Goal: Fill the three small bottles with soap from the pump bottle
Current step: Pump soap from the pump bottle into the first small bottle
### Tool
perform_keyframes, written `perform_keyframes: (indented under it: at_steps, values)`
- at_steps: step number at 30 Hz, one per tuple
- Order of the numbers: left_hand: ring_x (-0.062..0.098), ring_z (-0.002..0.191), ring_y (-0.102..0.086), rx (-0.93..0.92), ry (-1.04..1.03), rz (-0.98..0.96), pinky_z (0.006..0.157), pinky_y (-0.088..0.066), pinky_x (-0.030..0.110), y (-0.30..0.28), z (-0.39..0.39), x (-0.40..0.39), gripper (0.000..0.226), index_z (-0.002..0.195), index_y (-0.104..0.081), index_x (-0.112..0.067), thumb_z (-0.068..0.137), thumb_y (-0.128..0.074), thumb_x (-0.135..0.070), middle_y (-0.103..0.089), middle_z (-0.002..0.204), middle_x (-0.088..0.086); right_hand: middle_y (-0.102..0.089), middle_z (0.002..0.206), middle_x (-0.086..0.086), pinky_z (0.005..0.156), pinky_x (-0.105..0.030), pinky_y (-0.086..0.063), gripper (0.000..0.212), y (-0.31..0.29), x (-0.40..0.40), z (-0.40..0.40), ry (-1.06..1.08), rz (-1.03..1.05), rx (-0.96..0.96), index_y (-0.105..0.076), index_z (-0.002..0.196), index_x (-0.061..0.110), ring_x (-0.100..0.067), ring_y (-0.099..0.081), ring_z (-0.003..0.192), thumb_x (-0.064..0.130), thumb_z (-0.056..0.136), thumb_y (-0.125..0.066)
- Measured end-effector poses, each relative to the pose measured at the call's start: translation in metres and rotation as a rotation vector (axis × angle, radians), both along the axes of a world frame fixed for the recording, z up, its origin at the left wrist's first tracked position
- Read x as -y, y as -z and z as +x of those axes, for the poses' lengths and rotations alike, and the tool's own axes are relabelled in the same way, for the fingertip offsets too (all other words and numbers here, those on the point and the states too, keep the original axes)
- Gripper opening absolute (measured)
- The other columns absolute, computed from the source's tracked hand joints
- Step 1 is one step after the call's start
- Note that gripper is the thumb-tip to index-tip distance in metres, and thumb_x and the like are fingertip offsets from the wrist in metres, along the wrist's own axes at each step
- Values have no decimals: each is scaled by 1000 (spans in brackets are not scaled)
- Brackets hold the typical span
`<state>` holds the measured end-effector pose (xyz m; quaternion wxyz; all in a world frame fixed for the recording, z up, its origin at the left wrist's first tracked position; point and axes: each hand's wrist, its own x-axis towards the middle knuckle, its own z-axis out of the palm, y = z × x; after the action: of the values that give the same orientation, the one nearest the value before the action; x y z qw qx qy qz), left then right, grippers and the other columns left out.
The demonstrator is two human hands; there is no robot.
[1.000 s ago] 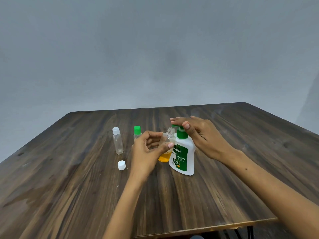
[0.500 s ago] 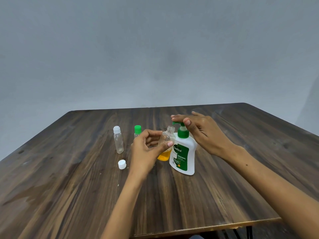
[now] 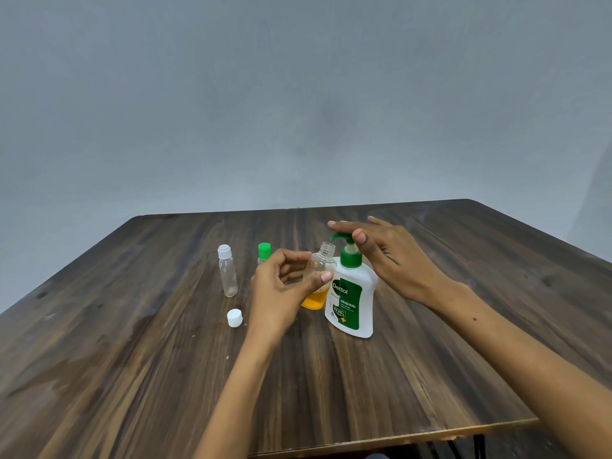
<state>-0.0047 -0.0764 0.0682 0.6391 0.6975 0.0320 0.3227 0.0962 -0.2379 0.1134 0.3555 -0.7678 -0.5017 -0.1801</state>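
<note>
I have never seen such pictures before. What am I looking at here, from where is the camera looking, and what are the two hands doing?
No machine appears here: a person works with two bare hands. The one camera sits on the person's head and looks forward and down, so the arms enter from the bottom edge.

On the wooden table stands a white pump bottle of soap with a green pump. The right hand rests its straight fingers on the pump top. The left hand holds a small open bottle beside the spout; orange soap fills its lower part.

Further left stand a clear bottle with a white cap and a bottle with a green cap, partly hidden behind the left hand. A loose white cap lies nearer the person.
</note>
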Motion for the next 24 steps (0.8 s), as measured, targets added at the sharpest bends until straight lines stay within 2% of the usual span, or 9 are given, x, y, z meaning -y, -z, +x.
perform_keyframes:
  at_steps: [8,13,18,24]
  values:
    - [8,91,-71,-9,5,1,75,-55,17,0,2,3,36,93,-66,-20,63,-85,-21,-74,95,-5,-63,128,8,113,-41,-32,85,7,0,-3,-9,32,-4,-66,122,19,-4,-52,125,74,90,-10]
    - [7,91,-71,-8,0,10,76,-55,16,0,2,3,34,94,-66,-19,65,-84,-17,-74,97,-4,-61,131,7,114,-36,-28,91,1,0,-1,-2,3,11,-63,126,19,-3,-49,127,76,88,-4]
    - [10,94,-71,-18,-3,11,79,-57,20,2,3,2,34,95,-66,-19,66,-84,-17,-74,98,-2,-63,128,7,113,-40,-31,87,7,-1,-2,-3,29,-1,-66,122,19,-5,-52,125,74,90,-8]
    - [11,94,-70,-11,-3,4,78,-56,19,0,2,3,35,95,-66,-20,66,-85,-17,-73,99,-1,-62,130,5,114,-40,-30,90,2,-1,1,4,22,1,-65,124,18,-6,-51,127,75,89,-6]
